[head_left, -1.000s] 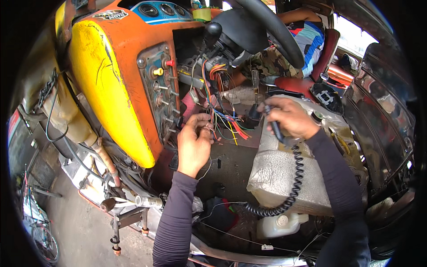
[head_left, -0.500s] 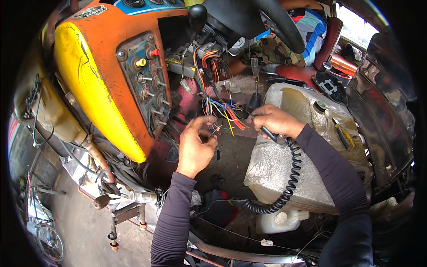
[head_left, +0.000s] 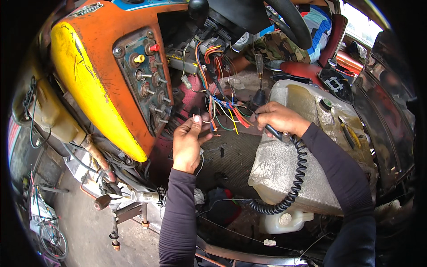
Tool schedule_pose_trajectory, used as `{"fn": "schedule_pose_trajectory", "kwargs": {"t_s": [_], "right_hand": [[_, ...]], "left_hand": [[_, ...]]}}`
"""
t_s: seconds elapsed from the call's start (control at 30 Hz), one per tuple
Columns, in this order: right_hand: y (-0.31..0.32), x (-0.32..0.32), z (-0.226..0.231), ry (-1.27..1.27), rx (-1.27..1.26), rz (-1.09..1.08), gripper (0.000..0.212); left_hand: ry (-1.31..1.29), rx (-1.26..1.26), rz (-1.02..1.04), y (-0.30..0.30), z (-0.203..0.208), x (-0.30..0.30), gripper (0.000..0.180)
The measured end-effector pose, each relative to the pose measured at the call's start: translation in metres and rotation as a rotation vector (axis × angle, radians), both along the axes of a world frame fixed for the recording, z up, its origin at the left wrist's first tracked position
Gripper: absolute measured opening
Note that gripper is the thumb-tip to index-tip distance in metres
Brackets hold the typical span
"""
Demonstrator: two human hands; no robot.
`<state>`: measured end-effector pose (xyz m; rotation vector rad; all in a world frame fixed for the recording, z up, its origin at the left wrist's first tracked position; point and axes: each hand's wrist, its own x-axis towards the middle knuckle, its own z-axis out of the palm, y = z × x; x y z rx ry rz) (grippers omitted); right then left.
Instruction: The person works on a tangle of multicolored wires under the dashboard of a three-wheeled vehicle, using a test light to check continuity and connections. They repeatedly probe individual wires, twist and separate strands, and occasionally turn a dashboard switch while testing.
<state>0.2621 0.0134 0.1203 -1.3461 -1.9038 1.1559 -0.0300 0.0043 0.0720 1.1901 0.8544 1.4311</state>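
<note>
The right hand (head_left: 281,120) is closed around a black handle (head_left: 273,131), whose front end is blurred at the fingertips; a coiled cord (head_left: 299,173) drops from it toward 6 o'clock. The left hand (head_left: 188,143) has thumb and forefinger drawn close together, but whether they pinch anything is too small to tell. The wires (head_left: 231,111) hang at 2 o'clock from the left hand and 10 o'clock from the right, their loose ends fanned out and their upper run lost in shadow under the column.

The steering wheel (head_left: 296,27) at 1 o'clock is cut off by the upper edge, as is a seated person (head_left: 284,46) beyond it. A dark textured floor (head_left: 231,167) lies below the hands. A silvery cover (head_left: 284,164) spreads at 3 o'clock, pliers (head_left: 349,135) on it; a switch panel (head_left: 147,84) stands at 10, and outside, a bicycle (head_left: 53,240) at 8.
</note>
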Motion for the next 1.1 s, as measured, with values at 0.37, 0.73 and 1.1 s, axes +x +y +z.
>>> {"fn": "schedule_pose_trajectory", "kwargs": {"t_s": [0.37, 0.73, 1.1], "right_hand": [[0.003, 0.002, -0.003, 0.05, -0.031, -0.022, 0.035], [-0.002, -0.002, 0.002, 0.126, -0.058, -0.032, 0.032], [-0.001, 0.001, -0.001, 0.149, -0.098, -0.037, 0.027]], "left_hand": [[-0.091, -0.12, 0.081, 0.037, -0.01, 0.026, 0.035], [-0.067, -0.105, -0.021, 0.049, -0.014, 0.024, 0.032], [0.301, 0.068, 0.013, 0.016, -0.006, 0.008, 0.031]]}}
